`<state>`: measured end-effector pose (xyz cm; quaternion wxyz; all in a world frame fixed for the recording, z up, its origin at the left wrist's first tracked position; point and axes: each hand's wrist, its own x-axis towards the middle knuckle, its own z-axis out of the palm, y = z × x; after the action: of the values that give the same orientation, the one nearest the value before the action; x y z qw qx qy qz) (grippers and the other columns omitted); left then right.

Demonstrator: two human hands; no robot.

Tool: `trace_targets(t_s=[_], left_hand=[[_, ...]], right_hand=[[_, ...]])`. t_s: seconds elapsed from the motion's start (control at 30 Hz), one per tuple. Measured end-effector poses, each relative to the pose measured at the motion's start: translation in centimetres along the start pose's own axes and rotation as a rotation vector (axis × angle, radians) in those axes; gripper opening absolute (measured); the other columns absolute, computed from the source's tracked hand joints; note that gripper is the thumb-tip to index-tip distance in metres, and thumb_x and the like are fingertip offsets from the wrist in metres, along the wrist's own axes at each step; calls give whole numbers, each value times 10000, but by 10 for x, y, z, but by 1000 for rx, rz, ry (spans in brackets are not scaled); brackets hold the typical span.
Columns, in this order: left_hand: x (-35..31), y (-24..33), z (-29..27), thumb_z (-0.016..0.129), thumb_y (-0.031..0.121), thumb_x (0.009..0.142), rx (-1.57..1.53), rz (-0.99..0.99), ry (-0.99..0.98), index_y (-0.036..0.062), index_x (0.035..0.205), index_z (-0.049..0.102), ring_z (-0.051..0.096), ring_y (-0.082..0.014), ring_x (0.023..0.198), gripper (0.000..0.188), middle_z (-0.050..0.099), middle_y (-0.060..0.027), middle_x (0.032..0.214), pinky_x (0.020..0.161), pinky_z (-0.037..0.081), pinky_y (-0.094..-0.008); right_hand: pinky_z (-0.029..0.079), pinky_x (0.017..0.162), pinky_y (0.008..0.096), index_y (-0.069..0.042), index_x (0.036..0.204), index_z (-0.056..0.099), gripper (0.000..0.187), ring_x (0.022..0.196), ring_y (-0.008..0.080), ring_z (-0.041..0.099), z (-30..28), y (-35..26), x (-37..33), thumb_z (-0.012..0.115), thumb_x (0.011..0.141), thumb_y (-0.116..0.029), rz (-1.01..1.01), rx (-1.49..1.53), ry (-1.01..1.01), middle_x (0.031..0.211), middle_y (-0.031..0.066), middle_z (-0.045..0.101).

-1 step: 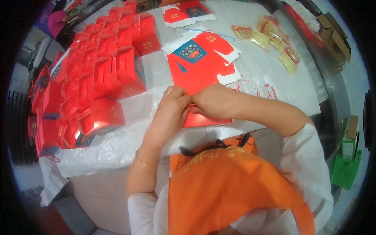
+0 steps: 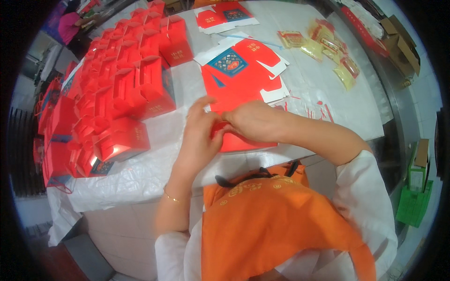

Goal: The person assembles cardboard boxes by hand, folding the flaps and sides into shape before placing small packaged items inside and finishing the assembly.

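Note:
A red cardboard box (image 2: 251, 143), partly folded, lies near the table's front edge under both my hands. My left hand (image 2: 199, 126) is at its left end, thumb on the upper edge and fingers curled around the far side; one finger is lifted and a little blurred. Pressed to the same edge, my right hand (image 2: 253, 121) is closed, its fingertips hidden against the cardboard and close to my left thumb. Just beyond my hands lie flat, unfolded red box blanks (image 2: 227, 89) with a blue patterned panel and white flaps.
Many assembled red boxes (image 2: 145, 89) crowd the table's left side. Another stack of blanks (image 2: 225, 16) lies at the far edge. Small yellow and red packets (image 2: 311, 49) and thin red strips (image 2: 323, 111) are to the right. A person (image 2: 69, 28) works at the far left.
My left hand has loosened slightly, one finger rising away from the box and its wrist shifting a little. My right hand stays almost in place on the edge.

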<state>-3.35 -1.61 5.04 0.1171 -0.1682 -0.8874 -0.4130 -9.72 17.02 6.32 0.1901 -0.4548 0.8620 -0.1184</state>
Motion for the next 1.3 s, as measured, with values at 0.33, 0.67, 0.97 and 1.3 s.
trace_targets(t_s=[0.33,0.67,0.97,1.3], left_hand=[[-76,-16,44,678,71,916,14,-349,383,-11,1081,706,676,-222,836,186,699,-123,943,723,552,-348],[-62,-21,50,692,114,954,277,-145,500,-22,946,703,598,-149,611,136,648,-100,723,581,497,-291],[-60,-12,57,711,65,919,218,-206,548,0,1007,711,659,-232,733,110,703,-111,881,684,535,-332],[-58,-17,62,717,58,935,115,-207,588,-29,1033,687,637,-92,774,135,711,-63,917,698,557,-254]], right_hand=[[508,641,493,-44,1067,662,260,730,373,660,12,-11,2,557,1004,-273,-45,33,41,771,172,664],[543,699,482,-49,1029,711,241,806,362,696,8,-14,5,547,955,-209,-102,30,145,863,181,697],[541,683,483,-52,954,709,218,787,370,692,12,-11,10,563,927,-212,-147,82,203,831,179,702],[544,703,484,-64,940,703,246,795,378,691,14,-3,17,529,944,-238,-172,16,136,840,168,711]])
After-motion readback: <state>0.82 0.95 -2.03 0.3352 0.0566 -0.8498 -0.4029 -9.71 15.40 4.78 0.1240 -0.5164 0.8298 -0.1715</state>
